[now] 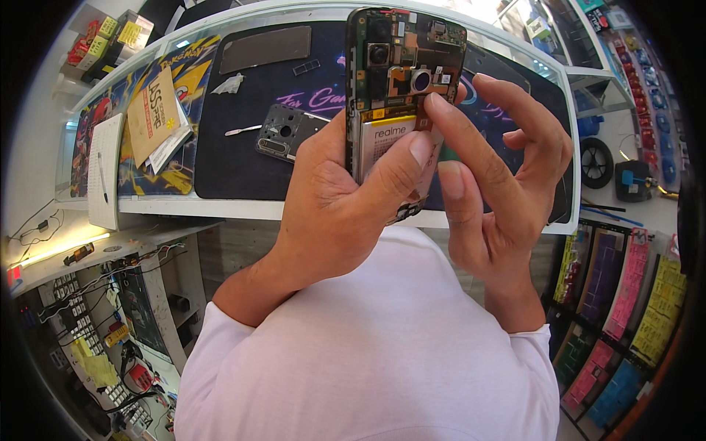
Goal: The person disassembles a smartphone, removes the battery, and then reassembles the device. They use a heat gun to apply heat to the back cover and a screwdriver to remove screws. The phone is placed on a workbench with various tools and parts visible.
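Note:
An opened smartphone [406,48] is held up in front of me, its back off, so that the circuit board, camera modules and pale battery [387,136] show. My left hand [334,184] wraps round its left edge, with the thumb lying across the battery. At the phone's right side is my right hand [507,162]. Its index fingertip touches the inside just below a round camera module [421,80], while the thumb and other fingers are spread apart. Nothing shows between the right fingers. The phone's lower end is partly hidden behind my hands.
On the dark mat [235,169] lie a removed phone frame [279,132], a thin metal tool [243,131], a flat dark panel [265,50] and a crumpled scrap [229,84]. A notepad with a pen [101,176] and a brown envelope [156,117] lie left. Racks of coloured packets [621,287] stand right.

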